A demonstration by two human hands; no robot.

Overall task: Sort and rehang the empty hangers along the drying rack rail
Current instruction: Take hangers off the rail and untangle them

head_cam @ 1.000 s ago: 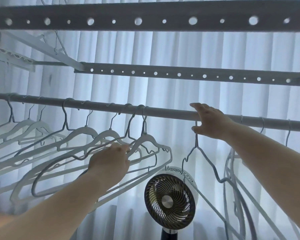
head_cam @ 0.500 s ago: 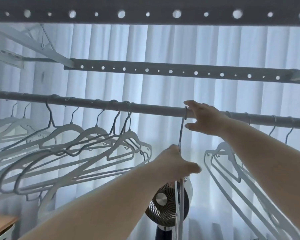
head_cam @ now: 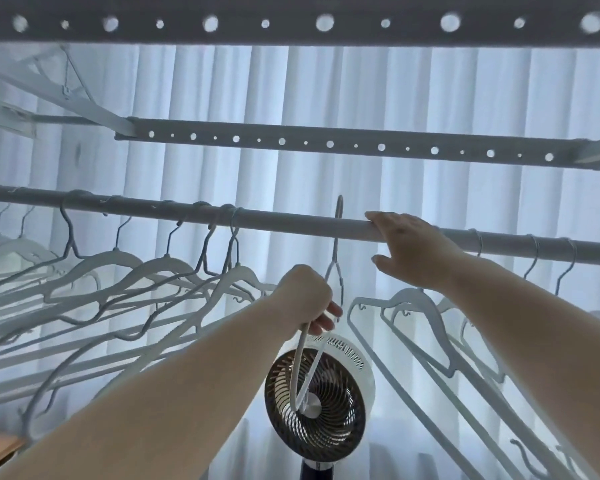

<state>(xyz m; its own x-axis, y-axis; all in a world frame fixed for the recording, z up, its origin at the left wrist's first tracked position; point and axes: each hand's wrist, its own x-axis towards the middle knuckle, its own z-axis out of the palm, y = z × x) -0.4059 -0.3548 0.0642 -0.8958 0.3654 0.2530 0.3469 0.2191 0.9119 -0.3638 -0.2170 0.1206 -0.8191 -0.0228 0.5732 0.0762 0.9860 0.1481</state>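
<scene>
Grey round rail [head_cam: 291,226] runs near level, carrying a crowded cluster of white hangers [head_cam: 125,271] at left and a second cluster [head_cam: 430,317] at right, all tilted. Between them, one thin hanger [head_cam: 336,251], seen edge-on, is gripped by the left hand [head_cam: 305,296], its hook rising above the rail.

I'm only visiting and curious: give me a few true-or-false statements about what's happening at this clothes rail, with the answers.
1. The left hand grips a hanger. True.
2. The right hand holds a hanger too. False: it rests open on the rail.
3. A fan stands below the rail. True.
4. Shirts hang on the hangers at the left. False: they are empty.
</scene>
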